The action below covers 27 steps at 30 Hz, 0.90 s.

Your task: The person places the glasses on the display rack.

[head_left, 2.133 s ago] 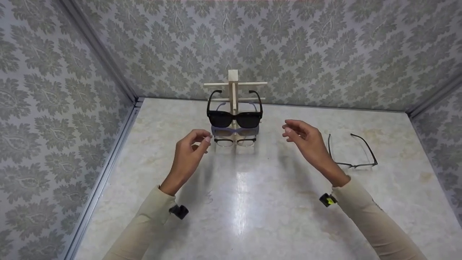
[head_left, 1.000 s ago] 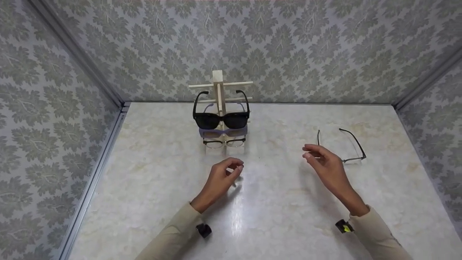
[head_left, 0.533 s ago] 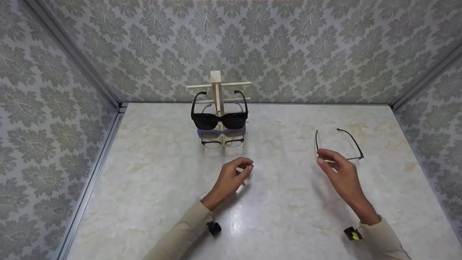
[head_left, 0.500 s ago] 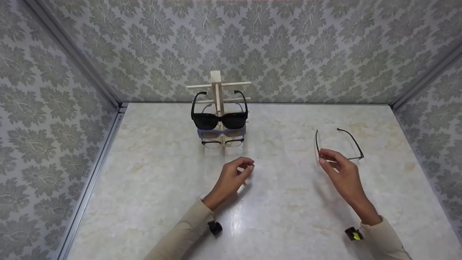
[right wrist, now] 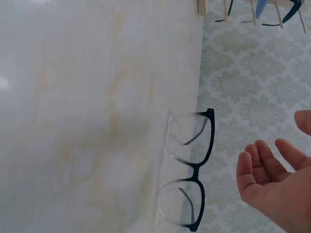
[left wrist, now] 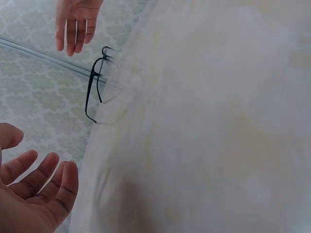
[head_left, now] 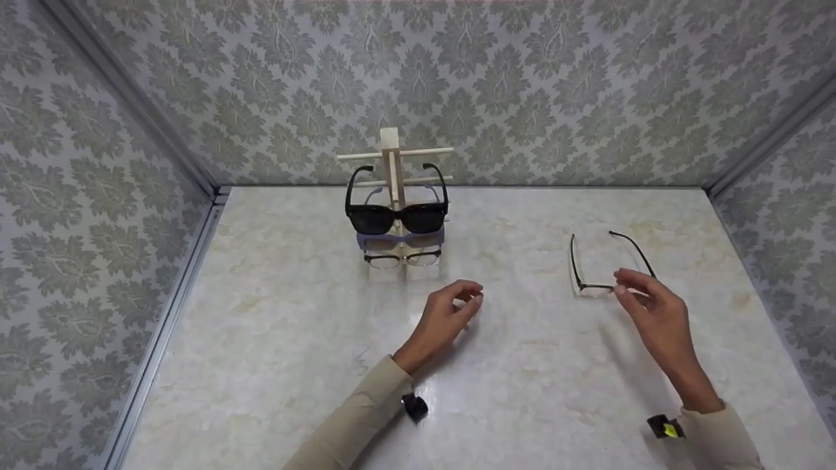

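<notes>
Shifted rightward since half a second ago, with both right grip (head_left: 663, 320) and left grip (head_left: 444, 314); fingers loosely open on each, holding nothing. Already hanging on wooden rack (head_left: 389, 138), beyond left grip: black sunglasses (head_left: 397, 214), purple sunglasses (head_left: 385, 242) and small glasses (head_left: 384, 260). Left off rack, by present look: dark-rimmed glasses (right wrist: 196, 172), lying on desk (head_left: 535, 385) just beyond right grip; arms unfolded, pointing away, lower rims transparent.

Black glasses (right wrist: 196, 172), grey floral wall (head_left: 421, 85)

Head view looks down; all 3 share eyeglasses (right wrist: 196, 172).
</notes>
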Tool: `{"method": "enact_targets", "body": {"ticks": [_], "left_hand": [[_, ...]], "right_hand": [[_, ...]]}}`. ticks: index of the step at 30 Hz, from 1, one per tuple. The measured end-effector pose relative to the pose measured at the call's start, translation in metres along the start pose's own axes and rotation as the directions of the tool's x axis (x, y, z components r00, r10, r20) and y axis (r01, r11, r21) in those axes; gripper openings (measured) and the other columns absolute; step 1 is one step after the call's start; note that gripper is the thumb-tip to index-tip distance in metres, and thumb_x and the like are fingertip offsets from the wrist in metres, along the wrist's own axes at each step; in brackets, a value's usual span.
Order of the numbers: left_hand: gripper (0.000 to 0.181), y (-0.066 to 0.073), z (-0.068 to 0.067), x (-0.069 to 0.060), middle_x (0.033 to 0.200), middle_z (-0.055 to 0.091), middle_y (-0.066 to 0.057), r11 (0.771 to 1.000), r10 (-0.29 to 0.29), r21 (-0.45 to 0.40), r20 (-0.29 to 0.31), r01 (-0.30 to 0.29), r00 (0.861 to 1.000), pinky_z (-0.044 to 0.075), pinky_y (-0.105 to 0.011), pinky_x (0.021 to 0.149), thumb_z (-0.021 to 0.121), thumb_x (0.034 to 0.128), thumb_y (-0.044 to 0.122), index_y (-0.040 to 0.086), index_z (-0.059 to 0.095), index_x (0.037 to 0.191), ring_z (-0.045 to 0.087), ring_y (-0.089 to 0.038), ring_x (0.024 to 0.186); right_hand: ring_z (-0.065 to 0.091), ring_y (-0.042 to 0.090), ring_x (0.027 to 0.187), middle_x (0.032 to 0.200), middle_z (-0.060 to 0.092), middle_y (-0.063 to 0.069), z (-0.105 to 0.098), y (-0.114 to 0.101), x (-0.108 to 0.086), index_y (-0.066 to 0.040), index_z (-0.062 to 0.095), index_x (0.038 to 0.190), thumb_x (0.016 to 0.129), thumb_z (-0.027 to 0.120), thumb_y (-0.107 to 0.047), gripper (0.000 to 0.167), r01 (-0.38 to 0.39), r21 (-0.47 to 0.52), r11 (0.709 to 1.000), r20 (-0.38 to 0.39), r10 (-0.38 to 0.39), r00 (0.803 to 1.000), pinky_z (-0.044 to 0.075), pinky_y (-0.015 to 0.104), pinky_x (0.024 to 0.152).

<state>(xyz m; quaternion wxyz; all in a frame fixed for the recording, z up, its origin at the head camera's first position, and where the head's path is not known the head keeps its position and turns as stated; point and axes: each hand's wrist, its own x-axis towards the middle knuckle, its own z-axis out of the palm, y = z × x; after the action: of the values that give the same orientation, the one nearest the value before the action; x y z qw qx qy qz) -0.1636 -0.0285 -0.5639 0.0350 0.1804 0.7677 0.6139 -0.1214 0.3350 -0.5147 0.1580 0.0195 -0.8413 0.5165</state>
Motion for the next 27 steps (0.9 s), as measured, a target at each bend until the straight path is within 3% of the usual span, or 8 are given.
{"method": "enact_targets", "body": {"ticks": [11, 16, 21, 23, 27], "left_hand": [[0.028, -0.003, 0.026, 0.01, 0.122, 0.077, -0.011, 0.999, 0.032, 0.0, 0.025, -0.032, 0.999, 0.06, -0.025, 0.068, 0.066, 0.1112, 0.014, -0.003, 0.073, 0.132, 0.072, -0.024, 0.105], [0.033, -0.003, 0.038, 0.014, 0.131, 0.075, -0.01, 1.0, 0.028, 0.006, 0.011, -0.028, 1.0, 0.06, -0.026, 0.079, 0.067, 0.1115, 0.018, -0.001, 0.072, 0.138, 0.071, -0.019, 0.109], [0.038, -0.003, 0.052, 0.018, 0.137, 0.072, -0.014, 1.0, 0.0, -0.012, 0.019, 0.001, 1.0, 0.059, -0.026, 0.081, 0.067, 0.112, 0.021, 0.0, 0.069, 0.143, 0.071, -0.018, 0.111], [0.039, -0.003, 0.057, 0.018, 0.139, 0.071, -0.016, 1.0, -0.006, -0.017, 0.026, 0.006, 1.0, 0.059, -0.025, 0.082, 0.067, 0.1121, 0.021, 0.0, 0.067, 0.145, 0.071, -0.019, 0.112], [0.042, -0.003, 0.067, 0.021, 0.139, 0.071, -0.017, 1.0, -0.003, -0.006, 0.032, 0.003, 0.999, 0.058, -0.025, 0.088, 0.066, 0.1118, 0.02, 0.0, 0.065, 0.149, 0.071, -0.017, 0.112]], "right_hand": [[0.063, 0.003, 0.125, 0.138, 0.07, 0.002, -0.035, 0.029, 0.006, 0.001, 0.069, 0.145, 0.108, 0.076, -0.022, 0.044, -0.176, -0.025, 0.984, -0.096, 0.172, 0.98, 0.051, 0.01, 0.096], [0.06, 0.004, 0.127, 0.141, 0.067, -0.001, -0.045, 0.043, 0.01, -0.001, 0.066, 0.15, 0.108, 0.076, -0.024, 0.049, -0.255, -0.027, 0.967, -0.123, 0.25, 0.96, 0.051, 0.008, 0.095], [0.057, 0.002, 0.127, 0.143, 0.067, 0.003, -0.049, 0.059, 0.012, 0.002, 0.063, 0.152, 0.108, 0.075, -0.026, 0.053, -0.308, -0.048, 0.95, -0.119, 0.301, 0.946, 0.049, 0.007, 0.095], [0.059, 0.001, 0.124, 0.139, 0.068, 0.0, -0.049, 0.064, 0.011, 0.001, 0.063, 0.152, 0.107, 0.076, -0.026, 0.053, -0.321, -0.026, 0.947, -0.113, 0.316, 0.942, 0.051, 0.007, 0.093], [0.064, -0.001, 0.117, 0.129, 0.069, -0.008, -0.048, 0.072, 0.009, 0.002, 0.064, 0.151, 0.105, 0.079, -0.019, 0.053, -0.336, 0.141, 0.931, -0.087, 0.349, 0.933, 0.055, 0.009, 0.09]]}}
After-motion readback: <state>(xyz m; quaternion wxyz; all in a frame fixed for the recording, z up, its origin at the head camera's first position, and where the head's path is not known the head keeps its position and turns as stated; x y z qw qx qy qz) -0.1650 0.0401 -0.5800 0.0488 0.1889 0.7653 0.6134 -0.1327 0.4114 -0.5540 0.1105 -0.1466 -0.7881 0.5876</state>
